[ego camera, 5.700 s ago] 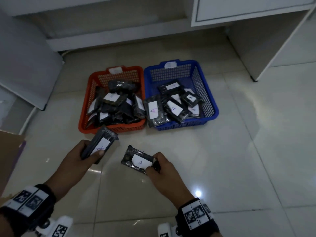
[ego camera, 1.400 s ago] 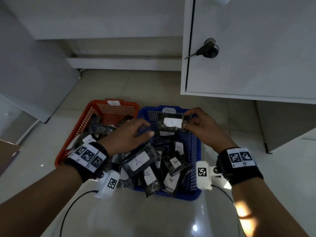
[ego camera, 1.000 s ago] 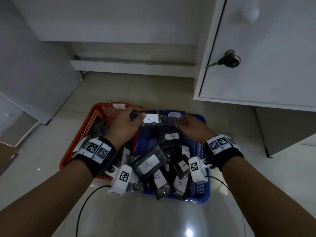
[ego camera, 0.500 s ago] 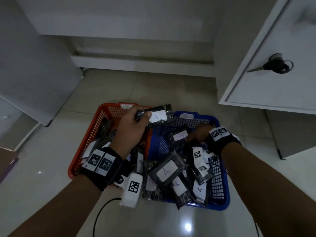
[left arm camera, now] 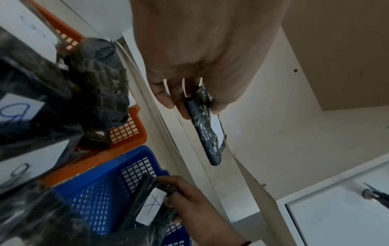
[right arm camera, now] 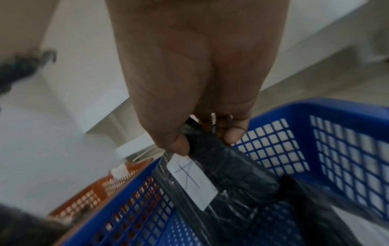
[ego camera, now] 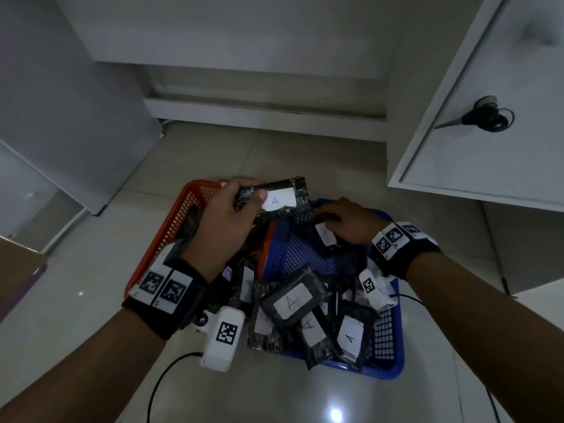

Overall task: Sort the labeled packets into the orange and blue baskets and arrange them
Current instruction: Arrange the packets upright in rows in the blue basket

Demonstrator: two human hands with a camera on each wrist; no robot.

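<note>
My left hand (ego camera: 235, 206) grips a black packet labelled A (ego camera: 279, 199) (left arm camera: 207, 128), lifted above the far rims of the two baskets. My right hand (ego camera: 345, 221) (right arm camera: 202, 133) pinches another black packet labelled A (ego camera: 325, 239) (right arm camera: 212, 171) (left arm camera: 150, 204), which stands on edge inside the far end of the blue basket (ego camera: 390, 358) (right arm camera: 341, 133). Several more A packets (ego camera: 291, 302) lie heaped at the blue basket's near end. The orange basket (ego camera: 177, 227) (left arm camera: 128, 133), to the left, holds several black packets, one labelled B (left arm camera: 16, 108).
The baskets sit side by side on a glossy tiled floor (ego camera: 91, 270). A white cabinet door with a key in its lock (ego camera: 485, 117) hangs close at the upper right. A grey panel (ego camera: 61, 102) stands left, a brown box corner (ego camera: 15, 270) at the far left edge.
Earlier both hands held packets over the floor in front of the baskets. In the last second the left hand lifted its A packet higher, and the right hand reached down onto a packet in the blue basket.
</note>
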